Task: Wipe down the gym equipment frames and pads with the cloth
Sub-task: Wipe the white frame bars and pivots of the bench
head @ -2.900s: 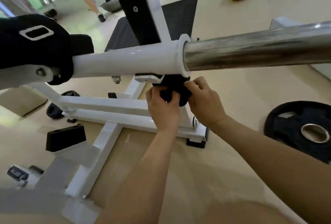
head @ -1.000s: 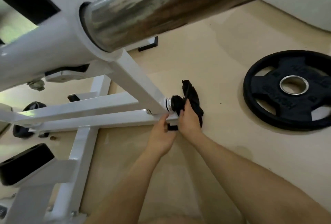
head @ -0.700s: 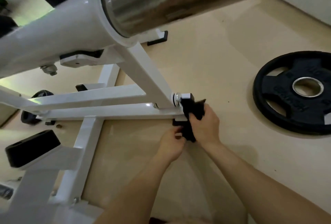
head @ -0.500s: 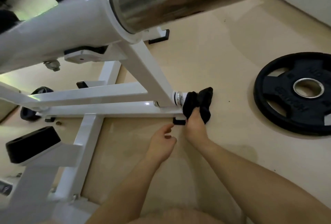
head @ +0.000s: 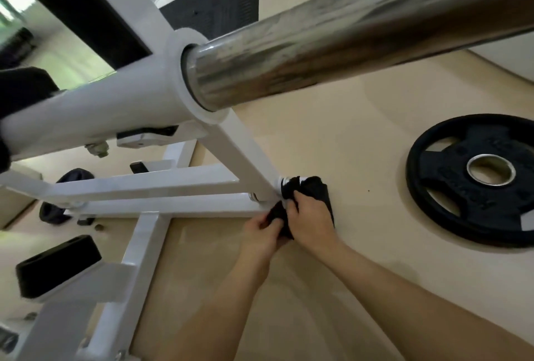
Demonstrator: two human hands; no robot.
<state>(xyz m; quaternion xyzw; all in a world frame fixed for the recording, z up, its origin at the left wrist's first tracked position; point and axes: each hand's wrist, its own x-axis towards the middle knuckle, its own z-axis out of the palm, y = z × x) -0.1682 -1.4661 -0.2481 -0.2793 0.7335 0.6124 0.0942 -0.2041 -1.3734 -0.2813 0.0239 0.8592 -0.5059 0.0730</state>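
Head view: half a second earlier my left hand [head: 261,235] had hung loose beside the base of the frame [head: 245,155], holding nothing. At this moment it had come in, and its fingers were curled round the lower tail of the cloth [head: 316,189].

My right hand [head: 313,220] had not let go. It gripped the upper bunch of the black cloth and pressed it against the bolt end [head: 281,183], where the slanted strut meets the bottom rail, low down near the floor [head: 346,135].

Judgement: with both hands on the cloth, I was probably re-folding it or wrapping it round the joint to rub it from both sides. That would keep this step on the lower frame.

The steel bar [head: 346,40] ran overhead, untouched by either hand. The black pad [head: 57,268] at lower left was well apart from the cloth, as was the weight plate [head: 474,178] lying flat on the floor to my right.

How much of the rest had been wiped could not be told from the surfaces.
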